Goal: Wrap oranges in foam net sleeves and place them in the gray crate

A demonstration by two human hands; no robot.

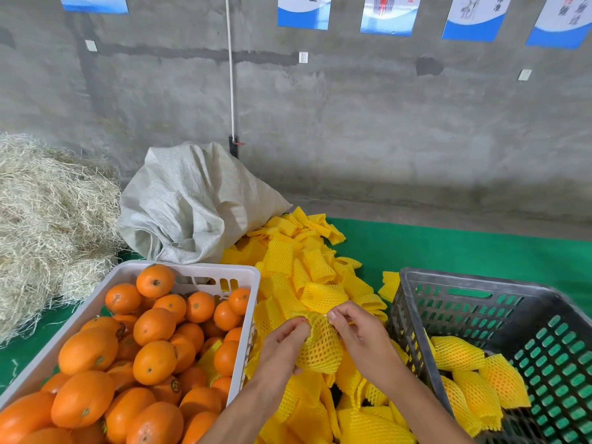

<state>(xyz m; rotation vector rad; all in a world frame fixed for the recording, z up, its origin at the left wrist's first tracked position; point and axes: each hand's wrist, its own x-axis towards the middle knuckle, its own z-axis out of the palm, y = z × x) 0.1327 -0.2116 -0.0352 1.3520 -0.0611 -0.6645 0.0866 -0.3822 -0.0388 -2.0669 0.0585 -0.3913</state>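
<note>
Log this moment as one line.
left hand and right hand: pinching net sleeve | gray crate: some wrapped oranges | state: sleeving

Bare forearms, no sleeves; short fingernails.

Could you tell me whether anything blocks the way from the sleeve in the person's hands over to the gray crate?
Nothing visible does. Both the left hand and right hand hold the foam net sleeve just left of the gray crate. Only the crate's near wall lies between, to be lifted over; its top is open.
</note>
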